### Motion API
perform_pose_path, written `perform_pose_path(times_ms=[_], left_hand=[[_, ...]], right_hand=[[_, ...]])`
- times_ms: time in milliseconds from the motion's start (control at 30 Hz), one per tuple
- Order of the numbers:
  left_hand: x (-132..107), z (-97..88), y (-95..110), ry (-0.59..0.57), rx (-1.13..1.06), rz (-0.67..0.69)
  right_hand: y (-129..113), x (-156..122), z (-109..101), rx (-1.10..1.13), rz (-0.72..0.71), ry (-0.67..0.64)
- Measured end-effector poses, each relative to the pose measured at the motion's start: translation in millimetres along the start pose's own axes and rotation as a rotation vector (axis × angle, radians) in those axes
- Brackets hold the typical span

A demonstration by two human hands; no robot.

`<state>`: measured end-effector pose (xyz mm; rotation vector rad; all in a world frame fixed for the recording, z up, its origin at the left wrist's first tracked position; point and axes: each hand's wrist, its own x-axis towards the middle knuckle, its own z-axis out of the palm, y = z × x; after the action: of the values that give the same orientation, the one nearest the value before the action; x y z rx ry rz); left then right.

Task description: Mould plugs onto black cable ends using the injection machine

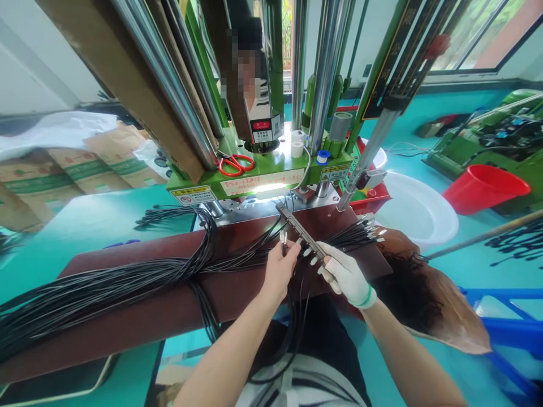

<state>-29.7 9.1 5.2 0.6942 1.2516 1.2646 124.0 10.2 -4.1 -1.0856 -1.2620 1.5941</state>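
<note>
My right hand (pixel 347 277), in a white glove with a green cuff, grips the lower end of a long narrow metal bar (pixel 300 229). Several cable ends with pale connectors (pixel 314 260) stick out along the bar's near side. My bare left hand (pixel 280 267) is closed on black cables (pixel 284 249) whose silvery tips point up, close beside the bar. From under the left hand, black cables hang toward my lap. A large bundle of black cables (pixel 161 270) lies across the brown board (pixel 127 305) to the left. More cables with pale ends (pixel 360 233) rest on its right side.
A green press (pixel 271 175) with steel columns stands straight ahead; red-handled scissors (pixel 236 164) lie on it. Its lit metal plate (pixel 241 210) is behind the bar. On the right are a white tub (pixel 418 209), a red bucket (pixel 483 189) and a brown bag (pixel 449 305) with black cables.
</note>
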Motion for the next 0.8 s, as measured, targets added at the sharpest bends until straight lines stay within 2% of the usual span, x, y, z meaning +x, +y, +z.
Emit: perform_pose_path(times_ms=[233,400,467,567,633,733,800], left_hand=[[3.7,-7.2,3.9,-0.058,-0.005,-0.029],[7.1,-11.5,4.6,-0.052,0.000,-0.027],[8.9,-12.8,3.5,-0.038,0.046,0.007],[10.4,-16.6,5.5,0.033,0.126,0.168],[10.4,-20.2,9.3,0.102,0.091,0.248],[9.1,-24.1,13.7,0.163,-0.024,0.221],[8.3,-24.0,13.3,0.152,-0.041,0.179]], right_hand=[[-1.7,-0.7,1.4,-0.073,-0.046,-0.026],[4.7,1.1,2.8,-0.255,-0.121,-0.044],[4.9,1.6,3.7,-0.190,-0.093,-0.044],[1.8,1.3,4.2,-0.020,-0.022,-0.022],[-0.4,1.0,3.3,0.027,-0.001,-0.005],[-1.6,1.1,0.6,0.035,0.007,-0.023],[-1.3,1.4,-0.6,0.020,0.015,-0.042]])
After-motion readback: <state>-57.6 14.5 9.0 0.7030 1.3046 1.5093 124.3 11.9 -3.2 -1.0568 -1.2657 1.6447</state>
